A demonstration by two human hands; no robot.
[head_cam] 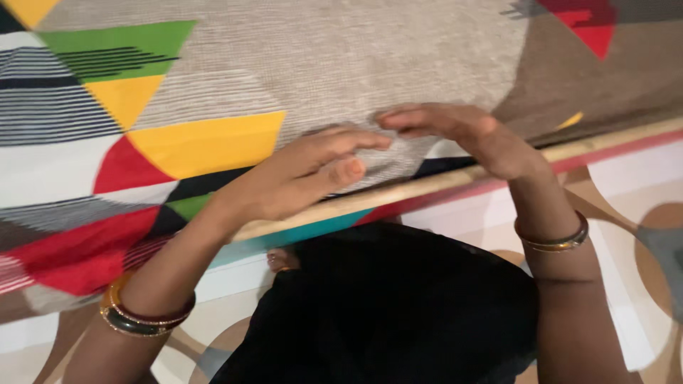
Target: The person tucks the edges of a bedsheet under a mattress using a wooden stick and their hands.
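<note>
Both hands are raised against a woven rug (370,64) stretched across the upper part of the view — a grey field with triangles of yellow, green, red and striped black and white on its left side and a red shape at the top right. The left hand (299,174) lies with fingers extended toward the right, fingertips resting on the grey weave just above a pale wooden beam (441,181) that runs along the rug's lower edge; it holds nothing that shows, and the thumb sits under the fingers. The right hand (462,135) is arched over the same spot, its fingertips pressing the weave just beside those of the left hand — whether it pinches any thread cannot be told. Each wrist wears bangles (139,316). Below the beam a black garment (398,306) covers the person's lap, over a floor covering (640,213) patterned in cream, brown and grey curves.
</note>
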